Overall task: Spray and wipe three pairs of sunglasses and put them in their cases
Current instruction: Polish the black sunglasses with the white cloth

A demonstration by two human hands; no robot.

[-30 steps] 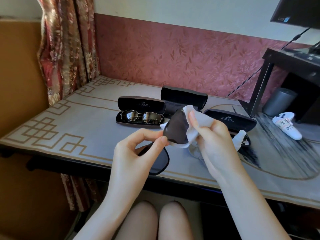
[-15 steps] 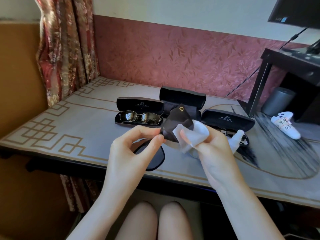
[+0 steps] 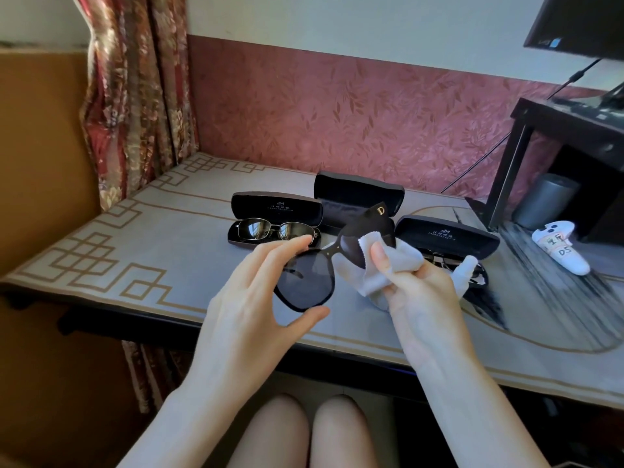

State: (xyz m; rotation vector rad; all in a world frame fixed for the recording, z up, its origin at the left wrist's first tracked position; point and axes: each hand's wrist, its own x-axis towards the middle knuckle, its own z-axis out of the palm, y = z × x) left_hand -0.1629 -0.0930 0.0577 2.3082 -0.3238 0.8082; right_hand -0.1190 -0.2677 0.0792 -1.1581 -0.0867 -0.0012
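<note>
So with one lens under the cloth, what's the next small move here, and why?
Probably slide the white cloth in the right hand across to the other lens of the black sunglasses that the left hand pinches: that lens lies bare, and the middle case stands open, waiting.

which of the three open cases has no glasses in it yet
The middle case, farthest back against the wall. The left case holds metal-framed sunglasses, the right case also shows a pair; the black sunglasses are being wiped.
</note>
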